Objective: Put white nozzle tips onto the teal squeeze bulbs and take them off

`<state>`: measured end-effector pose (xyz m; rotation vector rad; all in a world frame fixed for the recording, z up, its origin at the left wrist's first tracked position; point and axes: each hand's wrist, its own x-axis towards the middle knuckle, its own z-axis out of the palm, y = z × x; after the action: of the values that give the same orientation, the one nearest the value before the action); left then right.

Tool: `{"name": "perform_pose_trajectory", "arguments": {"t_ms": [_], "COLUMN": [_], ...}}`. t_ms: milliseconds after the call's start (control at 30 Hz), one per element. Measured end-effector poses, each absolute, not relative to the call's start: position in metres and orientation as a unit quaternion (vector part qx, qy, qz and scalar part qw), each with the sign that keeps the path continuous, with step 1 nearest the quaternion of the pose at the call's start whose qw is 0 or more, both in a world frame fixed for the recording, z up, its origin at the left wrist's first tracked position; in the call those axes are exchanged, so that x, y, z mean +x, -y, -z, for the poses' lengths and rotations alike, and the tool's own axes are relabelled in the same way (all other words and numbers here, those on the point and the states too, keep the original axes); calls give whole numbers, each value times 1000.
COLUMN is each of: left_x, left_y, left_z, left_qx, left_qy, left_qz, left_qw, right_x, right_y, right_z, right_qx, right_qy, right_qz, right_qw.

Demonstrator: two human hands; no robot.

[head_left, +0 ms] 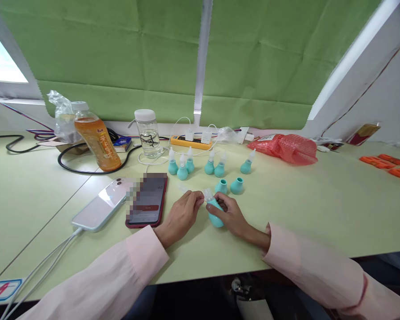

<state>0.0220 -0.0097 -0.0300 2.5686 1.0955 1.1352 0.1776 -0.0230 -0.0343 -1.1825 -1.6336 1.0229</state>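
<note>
My right hand (231,215) is wrapped round a teal squeeze bulb (216,214), tilted, with a clear plastic collar (208,194) at its mouth. Close by on the left, my left hand (185,212) has its fingertips pinched together near that collar; whatever they hold is too small to make out. Just beyond my hands stand two teal bulbs with bare round openings, one (221,186) beside the other (236,186). Farther back, several nasal aspirators (182,169) stand upright, teal bulbs with clear pointed tips. A small clear tip (182,187) seems to lie behind my left hand.
Left of my hands lie a red-cased phone (147,200) and a white phone (102,204) with cables. Behind them stand an orange drink bottle (98,140) and a clear water bottle (148,138). A yellow power strip (190,142) and red bubble wrap (283,149) are at the back.
</note>
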Motion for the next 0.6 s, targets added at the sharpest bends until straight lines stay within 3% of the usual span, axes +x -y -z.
{"name": "perform_pose_trajectory", "arguments": {"t_ms": [333,600], "left_x": [19,20], "left_y": [9,-1], "left_z": [30,41], "left_qx": [806,863], "left_qy": [-355,-345], "left_qz": [-470,-364], "left_qw": [67,52], "right_x": [183,187], "right_y": [17,13], "right_z": [35,33], "right_qx": [-491,-465], "right_qy": [648,661], "right_qz": [-364,-325], "right_qw": [454,492]}}
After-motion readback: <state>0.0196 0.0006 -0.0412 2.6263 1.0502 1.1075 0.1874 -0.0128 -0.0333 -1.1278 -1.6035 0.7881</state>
